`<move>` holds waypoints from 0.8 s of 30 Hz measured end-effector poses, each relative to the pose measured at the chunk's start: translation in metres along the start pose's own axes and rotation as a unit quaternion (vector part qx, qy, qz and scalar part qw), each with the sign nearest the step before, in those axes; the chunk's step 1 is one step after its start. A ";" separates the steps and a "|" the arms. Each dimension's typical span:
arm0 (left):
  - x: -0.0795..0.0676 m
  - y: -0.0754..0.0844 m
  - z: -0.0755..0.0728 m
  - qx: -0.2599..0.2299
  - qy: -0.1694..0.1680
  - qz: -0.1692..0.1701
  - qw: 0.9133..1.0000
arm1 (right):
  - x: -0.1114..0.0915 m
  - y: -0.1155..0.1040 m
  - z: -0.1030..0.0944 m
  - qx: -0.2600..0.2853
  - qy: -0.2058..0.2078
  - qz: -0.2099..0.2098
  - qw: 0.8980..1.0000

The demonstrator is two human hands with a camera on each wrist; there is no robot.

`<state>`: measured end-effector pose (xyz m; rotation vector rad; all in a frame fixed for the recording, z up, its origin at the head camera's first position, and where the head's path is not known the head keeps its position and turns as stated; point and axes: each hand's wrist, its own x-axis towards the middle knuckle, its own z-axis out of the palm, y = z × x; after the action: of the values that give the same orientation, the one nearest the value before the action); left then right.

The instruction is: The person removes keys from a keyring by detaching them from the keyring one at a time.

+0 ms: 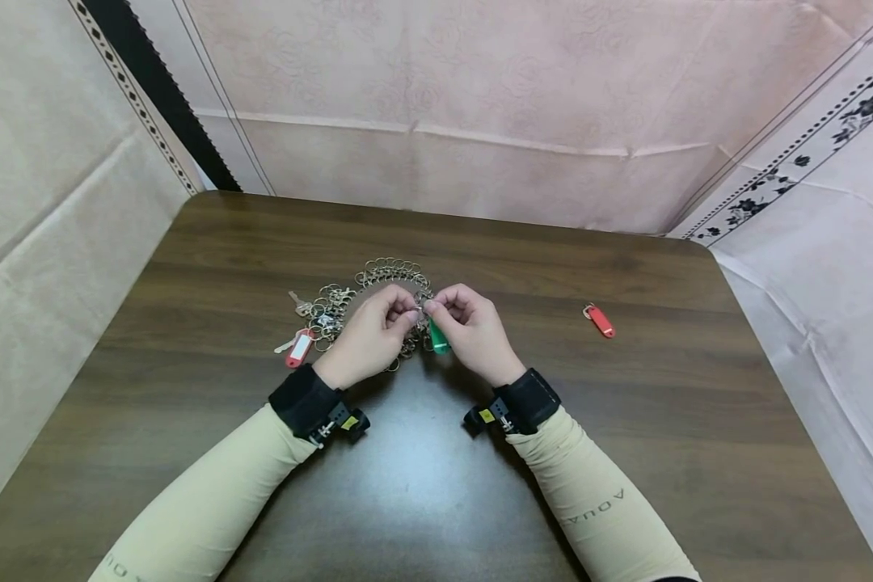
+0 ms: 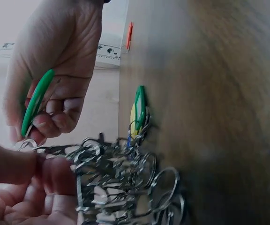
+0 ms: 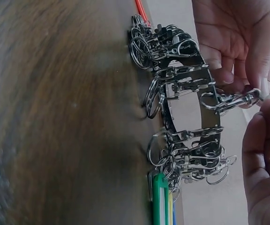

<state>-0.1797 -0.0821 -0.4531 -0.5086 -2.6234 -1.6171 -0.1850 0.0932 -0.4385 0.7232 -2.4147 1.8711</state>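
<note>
A round metal holder (image 3: 211,121), bristling with several snap hooks and split rings, stands at the middle of the table. My left hand (image 1: 369,335) pinches the end of one snap hook (image 3: 236,101) at the holder's near side. Opposite it, my right hand (image 1: 476,333) pinches a green key tag (image 2: 38,101) by its small ring end, close to the left fingertips. Whether the tag's ring is linked to the hook is too small to tell. A second green tag (image 2: 139,108), beside yellow and blue ones, hangs at the holder's right.
Left of the holder, a red key tag with white label (image 1: 300,348) and a few keys (image 1: 301,305) lie on the brown wooden table (image 1: 407,517). Another red tag (image 1: 600,321) lies apart on the right. Pale cloth (image 1: 480,97) surrounds the table.
</note>
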 end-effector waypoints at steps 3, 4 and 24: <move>0.000 0.000 0.003 -0.018 0.025 0.001 1.000 | 0.000 0.000 0.000 0.001 0.008 -0.001 1.000; 0.000 -0.001 0.004 -0.022 0.035 0.004 0.999 | 0.000 0.000 0.000 0.000 0.010 -0.002 1.000; -0.002 -0.005 0.006 0.047 0.100 0.085 0.990 | 0.000 -0.001 -0.002 -0.013 0.014 0.015 1.000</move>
<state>-0.1785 -0.0791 -0.4602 -0.5214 -2.4234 -1.4088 -0.1854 0.0949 -0.4371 0.6598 -2.4418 1.8439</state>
